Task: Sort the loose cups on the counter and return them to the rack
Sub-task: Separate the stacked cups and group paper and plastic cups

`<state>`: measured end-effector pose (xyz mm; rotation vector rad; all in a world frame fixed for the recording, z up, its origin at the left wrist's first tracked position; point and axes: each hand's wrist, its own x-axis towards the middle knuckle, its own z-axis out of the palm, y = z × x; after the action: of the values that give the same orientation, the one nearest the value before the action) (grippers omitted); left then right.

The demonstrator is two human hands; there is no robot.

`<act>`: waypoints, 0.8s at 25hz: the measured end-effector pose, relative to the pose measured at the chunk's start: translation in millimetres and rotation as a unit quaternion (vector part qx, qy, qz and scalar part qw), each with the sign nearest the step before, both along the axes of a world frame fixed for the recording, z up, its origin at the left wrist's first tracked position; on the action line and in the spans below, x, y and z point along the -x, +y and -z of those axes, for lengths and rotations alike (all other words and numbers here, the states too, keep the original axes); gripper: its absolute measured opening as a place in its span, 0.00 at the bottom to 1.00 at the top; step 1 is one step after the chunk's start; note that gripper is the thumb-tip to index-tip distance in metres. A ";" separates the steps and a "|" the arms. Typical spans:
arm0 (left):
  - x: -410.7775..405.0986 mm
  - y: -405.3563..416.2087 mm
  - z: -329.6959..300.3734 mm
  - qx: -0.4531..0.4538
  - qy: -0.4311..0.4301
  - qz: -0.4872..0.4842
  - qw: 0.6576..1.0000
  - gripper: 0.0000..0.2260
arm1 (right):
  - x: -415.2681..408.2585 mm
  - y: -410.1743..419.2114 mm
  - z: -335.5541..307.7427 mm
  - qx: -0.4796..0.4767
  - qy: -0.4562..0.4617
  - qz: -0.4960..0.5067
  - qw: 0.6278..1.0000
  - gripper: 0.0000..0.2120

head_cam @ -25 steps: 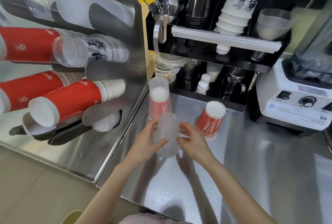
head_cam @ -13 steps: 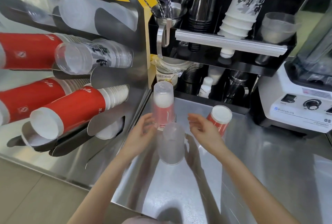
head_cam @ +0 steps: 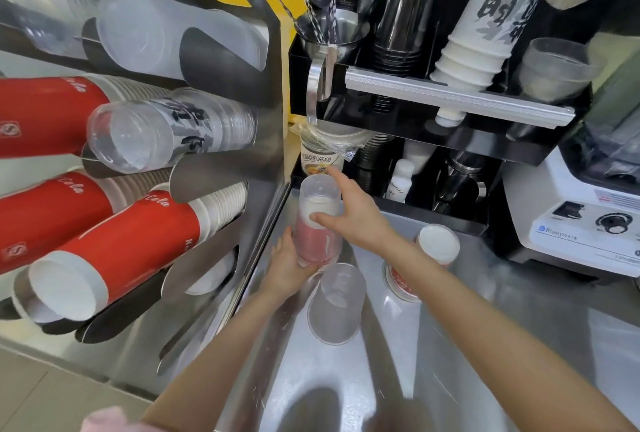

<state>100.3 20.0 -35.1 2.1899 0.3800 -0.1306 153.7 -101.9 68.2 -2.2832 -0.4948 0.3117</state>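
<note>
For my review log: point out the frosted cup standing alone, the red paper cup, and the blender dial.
Frosted cup (head_cam: 337,307), head view, side wall.
Red paper cup (head_cam: 438,244), head view, white base.
Blender dial (head_cam: 615,223), head view, knob centre.

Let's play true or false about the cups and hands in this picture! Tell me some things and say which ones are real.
1. Both hands are on the tall stack. True: the left hand holds it low and the right hand holds it higher up.
2. The frosted cup stands upside down on the counter. True.
3. The red cup is lying on its side. False: it stands upside down, white bottom up.
4. The right hand is lifting the frosted cup. False: nobody touches that cup.
5. The rack holds red cups lying sideways. True.
6. The blender sits left of the rack. False: it is at the far right.
</note>
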 end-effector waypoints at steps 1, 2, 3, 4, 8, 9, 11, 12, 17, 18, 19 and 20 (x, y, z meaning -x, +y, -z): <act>-3.2 -0.7 5.0 -0.001 0.002 -0.009 1.000 0.47 | -0.9 2.2 1.4 -0.002 -0.006 0.003 1.000 0.36; -5.3 -0.8 7.4 -0.003 0.003 -0.013 1.000 0.48 | -1.7 3.6 3.0 -0.008 -0.011 0.009 1.000 0.35; -6.8 -1.2 7.0 -0.006 0.005 -0.014 1.000 0.48 | -2.7 4.3 4.3 -0.016 -0.013 0.017 1.000 0.34; -7.4 -1.4 6.1 -0.004 0.002 -0.010 1.000 0.48 | -3.0 4.3 5.5 -0.023 -0.015 0.023 0.999 0.33; -6.4 -0.4 6.3 0.013 -0.005 0.001 1.000 0.49 | -2.0 1.7 7.6 -0.029 -0.019 0.031 0.999 0.33; -6.6 -0.9 4.7 0.016 -0.007 -0.001 1.000 0.49 | -1.1 1.1 7.3 -0.028 -0.020 0.030 0.999 0.33; -8.5 -0.1 5.3 0.023 -0.013 -0.006 1.000 0.48 | 0.4 -0.5 5.5 -0.029 -0.028 0.034 0.999 0.33; -9.0 0.6 4.8 0.029 -0.013 -0.002 0.999 0.46 | 0.3 -1.4 4.1 -0.032 -0.031 0.039 0.998 0.33; -9.1 4.2 -7.1 0.072 -0.024 0.017 0.997 0.42 | -1.0 -4.6 -7.6 -0.033 -0.045 0.040 0.998 0.33; -9.6 5.0 -13.2 0.073 -0.033 0.022 0.997 0.43 | -1.1 -6.0 -12.8 -0.038 -0.051 0.039 0.997 0.33; -10.1 6.2 -20.9 0.072 -0.048 0.023 0.996 0.45 | -0.4 -7.7 -18.9 -0.045 -0.059 0.038 0.997 0.33; -10.7 7.4 -29.0 0.074 -0.071 0.028 0.994 0.46 | 0.5 -10.3 -26.1 -0.049 -0.068 0.036 0.996 0.33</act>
<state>110.9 27.5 -6.1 2.0506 0.2214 -0.0330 153.1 -112.2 94.3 -2.2292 -0.4837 0.0948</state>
